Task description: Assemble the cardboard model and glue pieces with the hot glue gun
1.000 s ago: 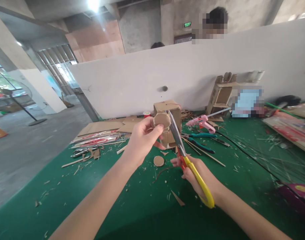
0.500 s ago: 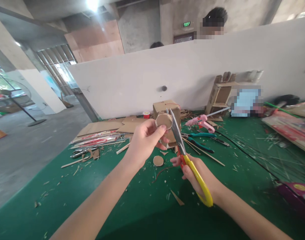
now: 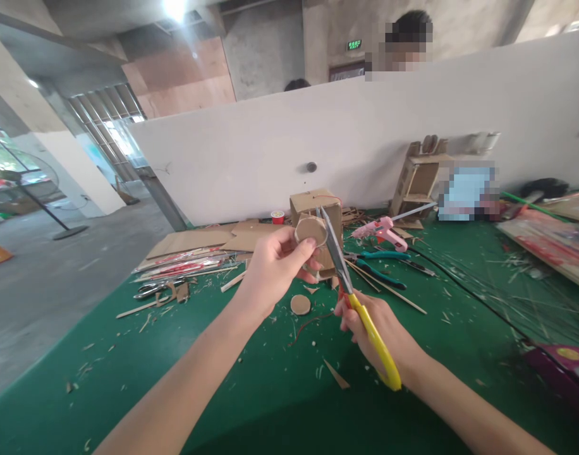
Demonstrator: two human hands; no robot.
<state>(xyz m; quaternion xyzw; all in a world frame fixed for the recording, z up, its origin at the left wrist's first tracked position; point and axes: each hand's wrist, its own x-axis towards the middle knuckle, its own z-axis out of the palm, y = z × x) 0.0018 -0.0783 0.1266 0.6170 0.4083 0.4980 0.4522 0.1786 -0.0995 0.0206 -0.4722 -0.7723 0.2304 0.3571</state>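
My left hand point(image 3: 276, 264) pinches a small, roughly round cardboard disc point(image 3: 310, 231) between thumb and fingers, holding it up above the table. Wrapped round the yellow and red handles of a pair of scissors point(image 3: 335, 246) is my right hand point(image 3: 372, 321). The blades point up and away, along the right edge of the disc; whether they bite into it I cannot tell. A second cardboard disc point(image 3: 300, 305) lies flat on the green table point(image 3: 251, 392) below my hands. Behind the held disc stands a cardboard box point(image 3: 334, 218), partly hidden.
Right of my hands lie a pink glue gun point(image 3: 382, 232), teal-handled pliers point(image 3: 382, 273) and wooden sticks point(image 3: 394, 297). Cardboard sheets point(image 3: 195, 240) and wrapped packets point(image 3: 185, 264) lie left. A white partition point(image 3: 242, 158) borders the table's back; a person's head point(image 3: 408, 38) shows beyond.
The fingers of my right hand have drawn in round the scissor handles, and the handles have come closer together. My left hand and the disc have stayed nearly still.
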